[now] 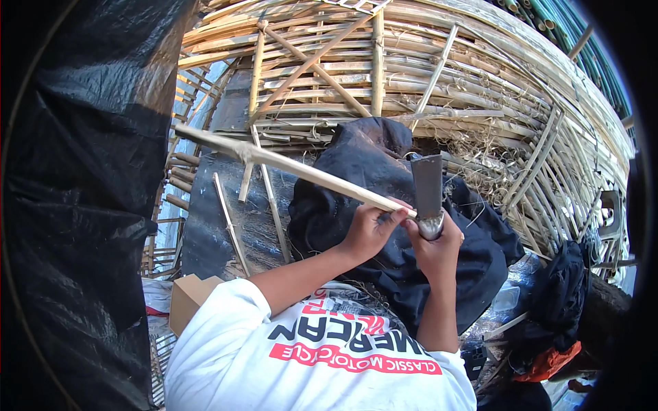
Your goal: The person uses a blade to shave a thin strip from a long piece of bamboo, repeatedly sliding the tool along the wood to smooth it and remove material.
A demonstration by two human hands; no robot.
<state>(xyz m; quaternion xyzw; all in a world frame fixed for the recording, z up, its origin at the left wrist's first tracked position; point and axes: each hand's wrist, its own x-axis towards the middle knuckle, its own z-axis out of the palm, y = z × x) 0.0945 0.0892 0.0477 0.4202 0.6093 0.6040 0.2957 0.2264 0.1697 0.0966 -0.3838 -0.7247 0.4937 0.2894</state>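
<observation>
A long, pale bamboo strip (301, 169) slants from the upper left down to my hands, with a knot partway along it. My left hand (370, 231) is closed around its near end, thumb and fingers pinching it. My right hand (440, 248) grips a broad-bladed chopping knife (428, 183), its wide grey blade pointing up and away from me. The strip's near end meets the base of the blade, close to my right thumb. Both hands are nearly side by side above a dark cloth (349, 171) spread over my lap.
Stacked split bamboo (473, 82) fills the far side, with crossed poles (315, 65) before it. Loose strips (233, 222) lie on a dark sheet at left. A black tarp (89, 205) hangs far left; a cardboard box (192, 299) sits nearby. An orange bag (547, 363) lies lower right.
</observation>
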